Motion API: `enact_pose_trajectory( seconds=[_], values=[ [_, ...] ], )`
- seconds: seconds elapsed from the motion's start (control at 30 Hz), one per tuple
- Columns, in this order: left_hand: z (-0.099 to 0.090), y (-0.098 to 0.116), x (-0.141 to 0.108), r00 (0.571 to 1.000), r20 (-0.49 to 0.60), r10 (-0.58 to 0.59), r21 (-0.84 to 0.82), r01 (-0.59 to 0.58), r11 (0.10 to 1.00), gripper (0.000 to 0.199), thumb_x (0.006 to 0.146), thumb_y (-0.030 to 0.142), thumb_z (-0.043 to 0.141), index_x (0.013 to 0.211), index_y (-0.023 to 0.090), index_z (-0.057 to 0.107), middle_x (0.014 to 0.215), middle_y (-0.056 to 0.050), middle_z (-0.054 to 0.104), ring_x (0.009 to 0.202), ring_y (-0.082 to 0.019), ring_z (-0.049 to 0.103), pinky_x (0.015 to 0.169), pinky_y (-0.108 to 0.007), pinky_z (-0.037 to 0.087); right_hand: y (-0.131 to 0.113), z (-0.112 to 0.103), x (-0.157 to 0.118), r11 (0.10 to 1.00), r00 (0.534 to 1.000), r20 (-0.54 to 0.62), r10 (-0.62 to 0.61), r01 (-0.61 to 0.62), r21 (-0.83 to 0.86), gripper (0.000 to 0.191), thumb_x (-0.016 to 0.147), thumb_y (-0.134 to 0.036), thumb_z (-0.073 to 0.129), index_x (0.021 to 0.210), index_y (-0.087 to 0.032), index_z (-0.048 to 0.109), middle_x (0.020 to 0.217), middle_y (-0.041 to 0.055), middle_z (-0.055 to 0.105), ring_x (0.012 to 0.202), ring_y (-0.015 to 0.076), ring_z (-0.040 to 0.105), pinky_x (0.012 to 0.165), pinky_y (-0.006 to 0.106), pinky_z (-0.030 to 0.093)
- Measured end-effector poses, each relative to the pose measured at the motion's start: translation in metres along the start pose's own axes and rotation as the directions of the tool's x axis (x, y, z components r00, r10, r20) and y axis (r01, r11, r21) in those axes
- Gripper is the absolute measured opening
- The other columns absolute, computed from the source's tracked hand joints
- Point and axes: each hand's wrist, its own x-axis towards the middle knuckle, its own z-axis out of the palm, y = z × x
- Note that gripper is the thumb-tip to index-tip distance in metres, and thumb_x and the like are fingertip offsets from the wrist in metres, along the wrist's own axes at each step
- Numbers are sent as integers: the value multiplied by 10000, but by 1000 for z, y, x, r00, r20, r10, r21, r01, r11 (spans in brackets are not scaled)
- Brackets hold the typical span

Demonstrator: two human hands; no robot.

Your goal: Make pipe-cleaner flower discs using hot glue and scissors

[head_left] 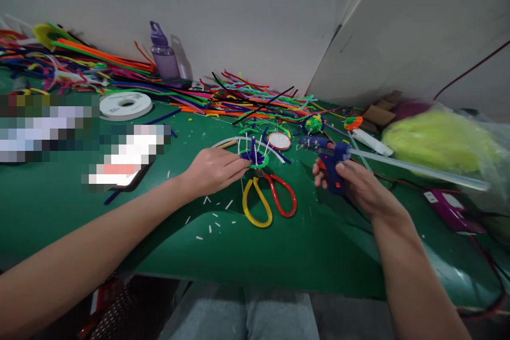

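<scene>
My left hand (217, 172) is closed, its fingertips pinching the edge of a small round craft piece (261, 160). That piece has a green rim, a blue centre and thin white sticks standing up from it. In my right hand (358, 183) is a blue hot glue gun (332, 162), its nozzle pointing left toward the piece, some way apart from it. A long clear glue stick (422, 169) juts out of the gun's back. Scissors (271, 202) with one yellow and one red handle lie just below the craft piece, their blades mostly hidden.
Coloured pipe cleaners (247, 101) lie along the wall. A purple bottle (164, 56), a white spool (126, 105) and a blurred-out bright object (127, 156) are at left. White snippets (215, 218) dot the green table (191, 260). A yellow-green bagged bundle (438, 141) and purple box (452, 211) sit at right.
</scene>
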Motion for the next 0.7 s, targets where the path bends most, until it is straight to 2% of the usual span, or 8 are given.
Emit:
enact_pose_trajectory(
  seconds=[0.1, 0.27, 0.37, 0.53, 0.7],
  values=[
    [0, 0, 1, 1000, 7, 8, -8, -8, 1000, 143, 854, 252, 509, 904, 169, 613, 649, 7, 638, 567, -116, 579, 520, -239, 441, -2, 3, -5, 993, 999, 26, -35, 32, 110, 346, 825, -470, 507, 1038, -212, 593, 964, 70, 595, 753, 193, 585, 616, 305, 476],
    [-1, 0, 2, 998, -3, 65, -64, -65, 996, 145, 873, 239, 477, 915, 165, 594, 641, 8, 627, 548, -102, 572, 523, -232, 447, 0, 2, -11, 973, 979, 180, -96, 54, 223, 457, 747, -566, 547, 1015, -198, 597, 819, 61, 577, 622, 189, 571, 541, 312, 444],
    [-2, 0, 2, 998, -28, 64, -58, -66, 996, 136, 871, 240, 480, 906, 165, 588, 635, 10, 623, 556, -102, 575, 537, -234, 455, 3, 0, -14, 969, 964, 247, -96, 34, 243, 473, 720, -579, 571, 993, -194, 603, 787, 61, 574, 589, 181, 566, 528, 310, 442],
    [-2, 0, 1, 997, -44, 61, -47, -63, 997, 122, 857, 230, 502, 914, 162, 586, 669, 6, 639, 602, -108, 589, 557, -234, 458, 6, -1, -17, 975, 943, 330, -31, -44, 218, 475, 674, -572, 613, 954, -188, 604, 733, 55, 579, 552, 187, 567, 496, 315, 442],
    [-1, -1, -1, 999, -38, 23, -62, -25, 998, 118, 858, 236, 499, 897, 167, 587, 687, 5, 641, 603, -105, 586, 562, -235, 456, 6, 1, -17, 952, 904, 413, -108, -25, 304, 400, 701, -498, 621, 929, -168, 617, 745, 66, 591, 557, 188, 594, 499, 296, 427]
  ],
)
